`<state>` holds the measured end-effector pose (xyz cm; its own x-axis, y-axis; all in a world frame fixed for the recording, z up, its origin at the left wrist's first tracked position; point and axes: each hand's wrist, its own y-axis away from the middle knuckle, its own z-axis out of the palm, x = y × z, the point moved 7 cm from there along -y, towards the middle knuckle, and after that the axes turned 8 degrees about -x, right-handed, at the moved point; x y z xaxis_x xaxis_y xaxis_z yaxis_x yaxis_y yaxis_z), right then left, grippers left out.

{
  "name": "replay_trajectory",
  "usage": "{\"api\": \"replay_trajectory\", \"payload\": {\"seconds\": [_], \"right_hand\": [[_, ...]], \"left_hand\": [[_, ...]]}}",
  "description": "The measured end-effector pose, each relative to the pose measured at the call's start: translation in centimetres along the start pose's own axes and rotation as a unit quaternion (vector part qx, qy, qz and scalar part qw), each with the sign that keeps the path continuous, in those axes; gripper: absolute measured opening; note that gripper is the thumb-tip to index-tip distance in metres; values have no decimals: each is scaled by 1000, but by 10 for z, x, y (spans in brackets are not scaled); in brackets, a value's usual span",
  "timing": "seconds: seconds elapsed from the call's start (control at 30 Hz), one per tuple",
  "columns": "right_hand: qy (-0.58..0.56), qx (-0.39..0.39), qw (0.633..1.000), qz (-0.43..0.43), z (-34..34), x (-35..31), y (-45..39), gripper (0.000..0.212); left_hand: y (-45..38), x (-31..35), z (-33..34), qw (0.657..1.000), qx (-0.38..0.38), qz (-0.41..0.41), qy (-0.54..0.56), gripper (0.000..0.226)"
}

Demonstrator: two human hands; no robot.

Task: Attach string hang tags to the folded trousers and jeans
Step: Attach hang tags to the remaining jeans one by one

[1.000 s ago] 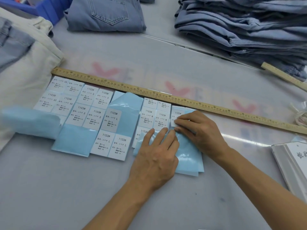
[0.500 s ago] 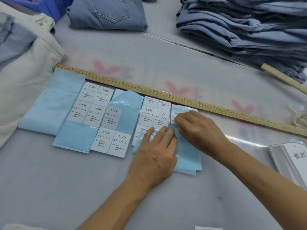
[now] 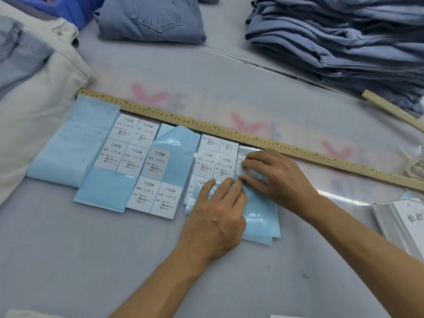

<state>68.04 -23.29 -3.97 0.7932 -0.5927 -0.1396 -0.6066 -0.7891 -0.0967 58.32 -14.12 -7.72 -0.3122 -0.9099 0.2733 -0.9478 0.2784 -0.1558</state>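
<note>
Several light-blue backing sheets carrying white "1103#" size labels (image 3: 158, 164) lie side by side in front of a long wooden ruler (image 3: 229, 131). My left hand (image 3: 215, 216) presses flat, fingers straight, on the rightmost blue sheet (image 3: 261, 216). My right hand (image 3: 277, 177) pinches a white label (image 3: 243, 157) at that sheet's top right corner between thumb and fingers. Folded blue jeans (image 3: 151, 21) lie at the back centre. A stack of folded blue trousers (image 3: 344, 42) sits at the back right. White hang tags (image 3: 406, 223) lie at the right edge.
Cream trousers (image 3: 34, 115) with a denim piece on top fill the left side. A second wooden ruler (image 3: 390, 109) pokes out from under the right stack. A bundle of pale string (image 3: 414, 164) lies at the right edge. A blue bin (image 3: 66, 8) stands at the back left.
A blue sheet at the far left has dropped flat over the leftmost labels. My right hand's fingers have shifted slightly on the white label; my left hand stays pressed down.
</note>
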Motion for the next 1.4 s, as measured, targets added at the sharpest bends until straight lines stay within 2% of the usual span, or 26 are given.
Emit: {"api": "replay_trajectory", "payload": {"seconds": [0.13, 0.43, 0.57, 0.63, 0.77, 0.83, 0.93, 1.0, 1.07, 1.17, 1.23, 1.4], "right_hand": [[56, -31, 998, 0, 4, -6, -4, 18], [43, -56, 997, 35, 1, -10, -8, 33], [100, -13, 993, 52, 5, -15, -3, 21], [125, -20, 990, 67, 11, -14, -2, 11], [55, 17, 996, 75, 9, 0, -2, 5], [5, 33, 997, 69, 5, 2, 2, 11], [1, 36, 997, 62, 6, -4, 8, 16], [30, 36, 997, 67, 10, -5, 9, 11], [56, 31, 995, 75, 12, -5, 5, 14], [-6, 42, 993, 107, 11, 6, 4, 11], [-51, 44, 987, 145, 12, 15, 14, 23], [-54, 18, 979, 195, 20, 8, 45, 44]], "left_hand": [[0, 0, -2, 1000, 0, 1, 1, 34], [-1, 0, -3, 1000, 13, 3, 0, 34], [0, 1, -3, 1000, 17, 3, 4, 36], [0, 1, -4, 1000, 17, 2, 4, 35], [0, 1, -4, 1000, 14, 2, 5, 34], [1, 1, -4, 1000, 19, 5, 9, 34], [1, 1, -5, 999, 30, 7, 9, 36], [2, 2, -6, 999, 36, 13, 9, 35], [2, 4, -5, 999, 37, 21, 7, 35], [3, 4, -5, 999, 39, 22, 8, 32], [2, 3, -5, 999, 41, 19, 7, 28], [4, 5, -5, 997, 65, 37, 12, 17]]}}
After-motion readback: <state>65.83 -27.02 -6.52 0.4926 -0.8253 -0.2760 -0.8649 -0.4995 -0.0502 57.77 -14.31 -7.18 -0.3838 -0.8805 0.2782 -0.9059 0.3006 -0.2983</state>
